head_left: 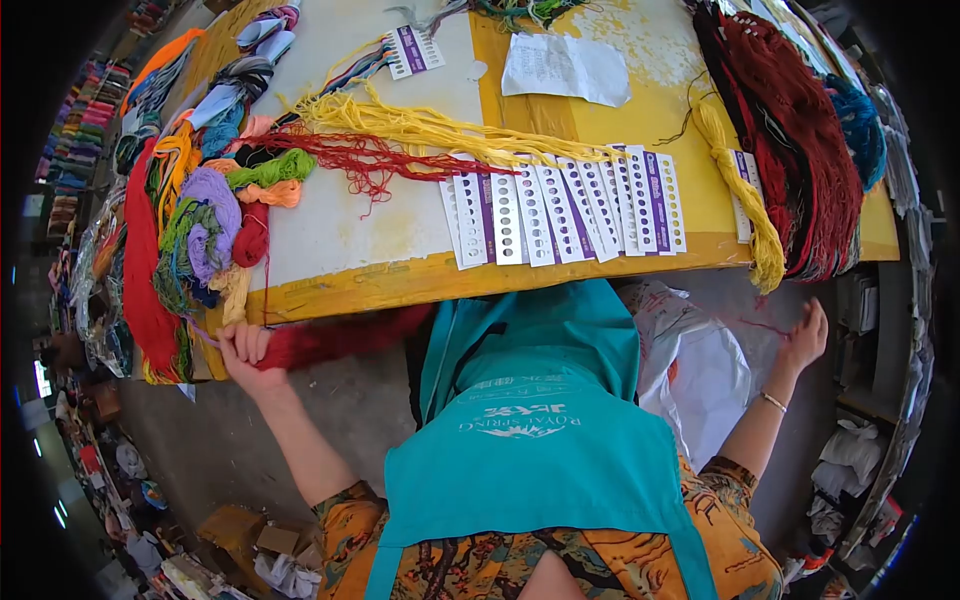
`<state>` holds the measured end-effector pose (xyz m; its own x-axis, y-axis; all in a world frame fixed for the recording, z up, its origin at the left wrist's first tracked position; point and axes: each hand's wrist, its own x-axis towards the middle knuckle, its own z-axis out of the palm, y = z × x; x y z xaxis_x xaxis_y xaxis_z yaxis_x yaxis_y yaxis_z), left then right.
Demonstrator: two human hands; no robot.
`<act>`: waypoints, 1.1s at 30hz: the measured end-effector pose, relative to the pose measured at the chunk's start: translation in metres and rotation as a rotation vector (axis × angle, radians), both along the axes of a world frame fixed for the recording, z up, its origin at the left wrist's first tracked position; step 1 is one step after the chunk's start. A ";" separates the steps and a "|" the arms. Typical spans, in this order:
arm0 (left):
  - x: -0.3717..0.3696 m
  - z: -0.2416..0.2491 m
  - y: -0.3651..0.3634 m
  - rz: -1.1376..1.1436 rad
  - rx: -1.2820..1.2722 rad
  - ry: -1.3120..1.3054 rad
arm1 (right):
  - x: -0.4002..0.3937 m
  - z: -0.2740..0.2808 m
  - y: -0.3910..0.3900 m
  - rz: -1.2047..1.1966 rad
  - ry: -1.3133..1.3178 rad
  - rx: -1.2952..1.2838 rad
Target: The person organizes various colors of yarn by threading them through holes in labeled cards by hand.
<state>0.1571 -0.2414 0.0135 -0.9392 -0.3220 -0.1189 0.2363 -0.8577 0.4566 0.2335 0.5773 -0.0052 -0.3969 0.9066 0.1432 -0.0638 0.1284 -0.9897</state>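
Observation:
My left hand [250,358] is closed on one end of a dark red thread skein [345,340], just below the table's front edge. The skein stretches right toward my lap and is blurred by motion. Out to the right, my right hand [806,338] pinches a thin red thread [765,326] that trails off to the left. On the table above lie punched white and purple cards [565,210] in an overlapping row. Yellow thread [430,125] and loose red thread [370,160] run over their upper ends.
Several colourful skeins [205,215] crowd the table's left end. A yellow hank [740,195] and a large dark red bundle [800,120] lie at the right. A creased paper [565,68] rests farther back. A white sack [705,365] stands below the table; cardboard boxes [275,540] sit on the floor.

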 end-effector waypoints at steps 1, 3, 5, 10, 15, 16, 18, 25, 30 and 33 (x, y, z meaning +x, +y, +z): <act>-0.007 -0.007 0.013 -0.179 0.013 0.133 | -0.012 0.015 -0.033 0.117 -0.074 0.051; -0.020 -0.002 0.072 -0.360 0.045 0.225 | -0.043 0.027 -0.102 0.342 -0.255 0.169; -0.034 0.002 0.131 -0.495 0.168 0.276 | -0.076 0.034 -0.167 0.690 -0.294 0.218; -0.064 0.016 0.230 -0.922 -0.063 0.144 | -0.134 0.065 -0.294 1.396 -0.212 -0.040; -0.083 0.040 0.288 -0.929 -0.508 -0.106 | -0.165 0.075 -0.340 1.681 -0.172 -0.094; -0.090 0.033 0.291 -0.870 -0.536 -0.069 | -0.167 0.068 -0.343 1.679 -0.103 -0.138; -0.097 0.033 0.297 -0.789 -0.592 -0.055 | -0.171 0.066 -0.341 1.620 -0.149 -0.039; -0.121 0.010 0.309 -0.789 -0.616 -0.263 | -0.206 0.017 -0.331 1.141 -0.157 0.238; -0.127 0.019 0.315 -0.853 -0.494 -0.489 | -0.223 -0.012 -0.323 1.078 -0.318 0.462; -0.127 0.019 0.321 -0.865 -0.469 -0.491 | -0.225 -0.016 -0.322 1.026 -0.283 0.372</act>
<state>0.0298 0.0797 0.0323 -0.7534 0.3114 -0.5792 -0.6576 -0.3632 0.6601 0.0086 0.2550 -0.0210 -0.9910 0.0529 0.1232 -0.0882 0.4348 -0.8962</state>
